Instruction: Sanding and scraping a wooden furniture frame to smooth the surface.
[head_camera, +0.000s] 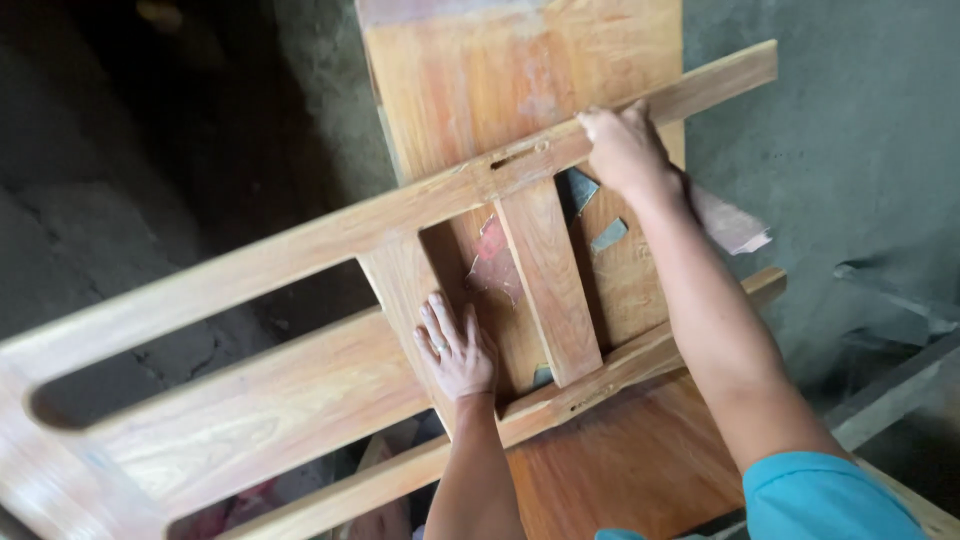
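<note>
A light wooden frame (300, 245) of long rails and short upright slats lies tilted across a broad wooden board (470, 70). My left hand (455, 345) rests flat, fingers spread, on one of the short slats near the frame's middle. My right hand (625, 150) is closed over the top rail further right and higher up. A second slat (550, 285) stands between the two hands. Small grey and reddish scraps (495, 265) show on the board behind the slats.
A rough grey concrete wall (850, 130) rises on the right and a dark stony floor (120, 200) spreads at the left. Loose wooden pieces (900, 385) lie at the right edge. A darker board (630, 460) sits below the frame.
</note>
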